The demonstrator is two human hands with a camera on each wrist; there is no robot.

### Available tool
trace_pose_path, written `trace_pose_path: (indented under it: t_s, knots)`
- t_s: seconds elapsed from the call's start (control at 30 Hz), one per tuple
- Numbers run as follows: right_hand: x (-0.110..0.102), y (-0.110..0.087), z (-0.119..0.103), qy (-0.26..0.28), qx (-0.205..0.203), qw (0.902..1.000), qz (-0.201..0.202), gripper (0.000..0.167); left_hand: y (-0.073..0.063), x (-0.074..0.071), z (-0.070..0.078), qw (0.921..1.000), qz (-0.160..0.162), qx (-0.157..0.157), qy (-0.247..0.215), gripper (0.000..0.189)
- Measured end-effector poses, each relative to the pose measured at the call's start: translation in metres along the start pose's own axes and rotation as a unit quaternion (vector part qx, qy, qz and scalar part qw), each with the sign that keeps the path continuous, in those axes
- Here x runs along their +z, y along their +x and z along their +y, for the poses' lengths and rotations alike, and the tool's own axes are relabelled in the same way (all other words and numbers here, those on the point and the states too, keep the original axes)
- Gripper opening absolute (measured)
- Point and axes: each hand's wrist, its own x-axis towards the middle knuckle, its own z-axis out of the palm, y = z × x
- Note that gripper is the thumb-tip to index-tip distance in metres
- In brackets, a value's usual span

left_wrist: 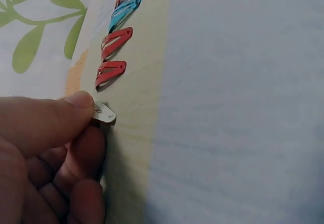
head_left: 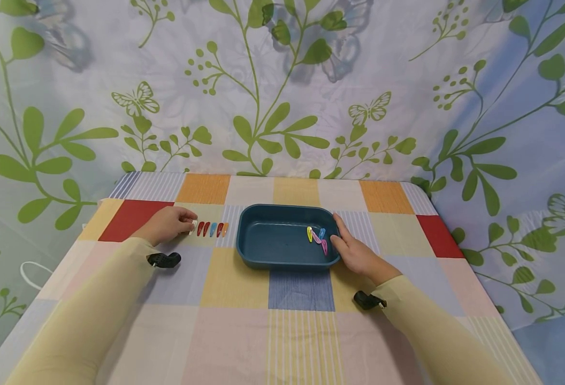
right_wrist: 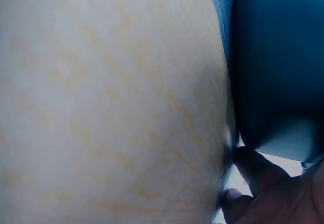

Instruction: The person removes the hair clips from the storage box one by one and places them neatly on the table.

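Observation:
In the head view, my left hand (head_left: 169, 223) is at the left end of a row of snap hair clips. Its thumb and a finger pinch a white hair clip (left_wrist: 105, 114), whose rounded end sticks out in the left wrist view. Beside it lie red hair clips (left_wrist: 111, 72), a blue hair clip (head_left: 213, 229) and an orange hair clip (head_left: 225, 230). My right hand (head_left: 359, 256) holds the right end of a dark blue tray (head_left: 288, 265), thumb at the rim. Inside the tray are a yellow hair clip (head_left: 309, 233), pink hair clips (head_left: 324, 246) and a blue hair clip (head_left: 322, 233).
A patchwork-patterned cloth (head_left: 234, 337) covers the table. Behind it hangs a leaf-printed curtain (head_left: 282, 80), which also runs along the right side. A white cable (head_left: 28, 275) loops at the table's left edge.

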Motion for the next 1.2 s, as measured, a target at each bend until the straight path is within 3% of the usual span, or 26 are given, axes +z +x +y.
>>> trace_pose_path:
  t_s: [0.77,1.2]
  knots:
    - [0.0003,-0.0004,-0.0014,0.001,-0.002,1.0000,0.001,0.068,-0.0014,-0.0046,0.0042,0.9989,-0.032,-0.033,0.006,0.039]
    - [0.0007,-0.0003,-0.0004,0.015,0.008,0.9999,-0.002,0.068,-0.0021,-0.0028,0.0069,0.9973,-0.052,-0.025,0.044,0.042]
